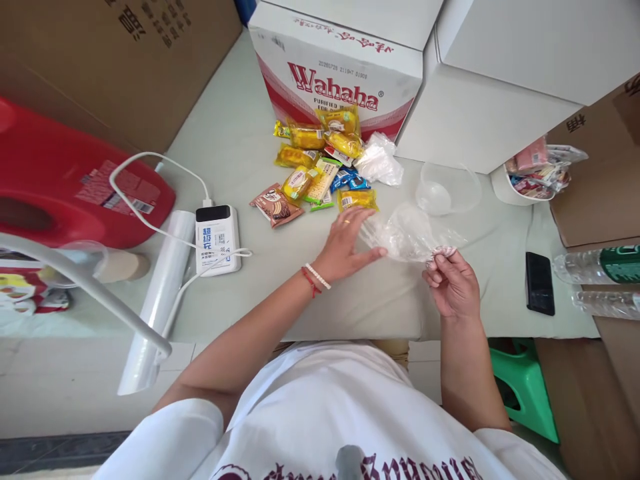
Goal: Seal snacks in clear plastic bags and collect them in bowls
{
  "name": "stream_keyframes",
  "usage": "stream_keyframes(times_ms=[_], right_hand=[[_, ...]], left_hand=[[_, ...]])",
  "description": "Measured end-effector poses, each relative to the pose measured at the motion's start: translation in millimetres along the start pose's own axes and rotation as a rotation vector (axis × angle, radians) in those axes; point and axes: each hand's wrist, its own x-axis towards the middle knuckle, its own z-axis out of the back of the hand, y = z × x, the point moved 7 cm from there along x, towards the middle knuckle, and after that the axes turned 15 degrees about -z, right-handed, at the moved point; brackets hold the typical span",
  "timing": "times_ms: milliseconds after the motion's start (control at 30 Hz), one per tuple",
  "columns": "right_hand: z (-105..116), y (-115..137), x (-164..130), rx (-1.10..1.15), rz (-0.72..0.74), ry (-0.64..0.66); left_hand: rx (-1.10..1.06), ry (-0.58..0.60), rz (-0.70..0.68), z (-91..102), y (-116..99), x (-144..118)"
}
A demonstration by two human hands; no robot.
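My right hand pinches the edge of a clear plastic bag that lies crumpled on the table. With fingers spread, my left hand reaches to a yellow-wrapped snack, its fingertips at the wrapper's lower edge; whether they press on it I cannot tell. Beyond it is a heap of packaged snacks: several yellow packs, a brown packet, a green-and-cream packet and a blue one. A bunched white plastic bag touches the heap. Behind the clear bag sits a transparent round container.
A Wahaba carton and white boxes stand at the back. On the left are a red jug, a power bank with a cable and a plastic roll. Rightward lie a phone, a snack tub and bottles.
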Motion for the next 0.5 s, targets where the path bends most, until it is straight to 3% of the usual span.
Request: stream_keyframes(times_ms=[167,267,400,500], right_hand=[[-10,27,-15,0.077,0.012,0.094],[0,37,-13,0.128,0.053,0.031],[19,30,-9,0.071,0.055,-0.094],[47,28,-22,-0.003,0.043,-0.191]], left_hand=[[-0.24,0.307,-0.082,-37.9,-11,10],[-0.48,0.298,0.028,-41.3,-12,2],[-0.72,0.288,0.22,-43.2,-12,-16],[-0.843,0.344,0.335,-44.9,-12,-31]])
